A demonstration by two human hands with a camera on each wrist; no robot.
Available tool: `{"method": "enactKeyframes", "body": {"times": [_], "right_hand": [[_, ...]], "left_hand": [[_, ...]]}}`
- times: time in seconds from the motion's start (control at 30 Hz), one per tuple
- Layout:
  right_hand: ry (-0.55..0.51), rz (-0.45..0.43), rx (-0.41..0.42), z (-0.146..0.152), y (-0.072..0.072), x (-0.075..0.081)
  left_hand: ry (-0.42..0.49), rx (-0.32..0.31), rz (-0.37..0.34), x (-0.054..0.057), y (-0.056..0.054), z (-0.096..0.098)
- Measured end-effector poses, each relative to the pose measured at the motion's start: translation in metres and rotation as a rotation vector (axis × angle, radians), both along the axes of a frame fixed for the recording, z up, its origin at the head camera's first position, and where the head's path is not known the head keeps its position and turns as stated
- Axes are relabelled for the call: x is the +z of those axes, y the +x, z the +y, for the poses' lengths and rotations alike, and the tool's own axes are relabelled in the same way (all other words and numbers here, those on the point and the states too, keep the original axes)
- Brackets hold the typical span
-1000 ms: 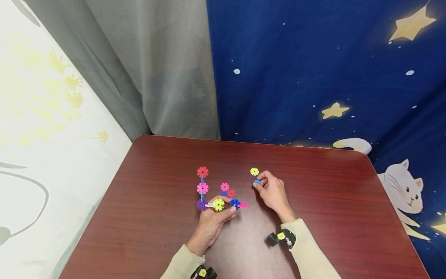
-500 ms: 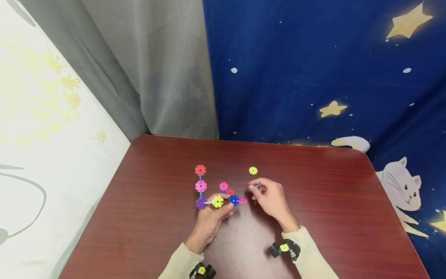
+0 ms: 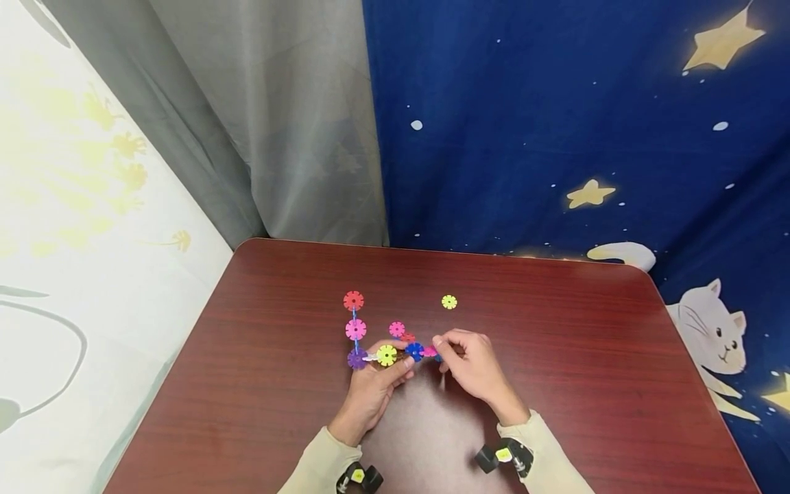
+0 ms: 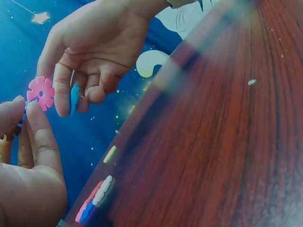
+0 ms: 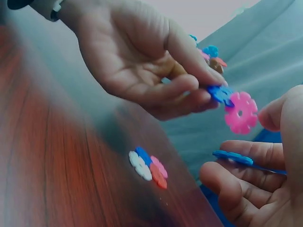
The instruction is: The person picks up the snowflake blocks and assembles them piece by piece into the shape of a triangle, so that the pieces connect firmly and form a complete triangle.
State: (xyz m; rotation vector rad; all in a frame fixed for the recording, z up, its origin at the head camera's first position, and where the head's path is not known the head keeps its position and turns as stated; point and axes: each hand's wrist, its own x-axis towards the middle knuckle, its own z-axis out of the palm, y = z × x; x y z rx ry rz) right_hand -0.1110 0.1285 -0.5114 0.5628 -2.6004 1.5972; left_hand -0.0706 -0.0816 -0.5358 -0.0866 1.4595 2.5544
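A chain of slotted plastic snowflake discs runs in an L in the head view, from a red disc (image 3: 354,300) down to a purple disc (image 3: 356,359), then right through a yellow disc (image 3: 387,355). Thumb and fingers of my left hand (image 3: 370,394) pinch the chain near its dark blue disc (image 5: 220,94). Joined to that is a bright pink disc (image 5: 241,114) at the chain's right end. My right hand (image 3: 476,367) holds a light blue disc (image 4: 74,98) among its fingers, close to the pink disc, its thumb right at the pink edge.
A loose yellow disc (image 3: 449,302) lies on the dark red wooden table (image 3: 586,343). Behind my left hand lie a pink disc (image 3: 397,329), a red disc (image 5: 158,177), a white disc (image 5: 140,165) and a blue one, close together. Curtains (image 3: 469,137) hang along the table's far edge.
My right hand has carried the light blue disc from near the loose yellow disc down and left to the pink end of the chain. My left hand keeps its hold, almost still.
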Motion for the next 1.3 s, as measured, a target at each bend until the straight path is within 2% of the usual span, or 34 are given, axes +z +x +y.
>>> {"method": "enactKeyframes", "body": {"times": [0.1, 0.23, 0.33, 0.5, 0.6, 0.8, 1.13, 1.3], "right_hand": [[0.000, -0.044, 0.013, -0.003, 0.003, 0.002], [-0.055, -0.129, 0.006, -0.004, 0.004, 0.003], [-0.107, -0.167, -0.030, -0.003, 0.004, 0.003], [-0.131, -0.228, -0.106, 0.000, 0.001, 0.004], [-0.135, -0.258, -0.134, 0.002, 0.000, 0.003], [-0.142, -0.300, -0.139, 0.004, 0.000, 0.002], [-0.159, -0.395, -0.126, 0.002, 0.004, 0.002], [-0.119, -0.436, -0.080, 0.004, 0.005, 0.000]], "left_hand": [[-0.003, -0.010, 0.003, 0.001, 0.000, 0.000], [0.000, -0.015, 0.035, 0.003, 0.000, 0.000], [0.022, -0.004, 0.059, 0.004, 0.002, -0.001], [0.072, 0.002, 0.047, 0.003, 0.005, -0.007], [0.069, 0.018, 0.030, 0.001, 0.005, -0.011], [-0.055, 0.086, -0.003, 0.000, 0.001, -0.014], [-0.197, 0.184, 0.075, 0.006, -0.007, -0.019], [-0.252, 0.257, 0.075, 0.007, -0.008, -0.019]]}}
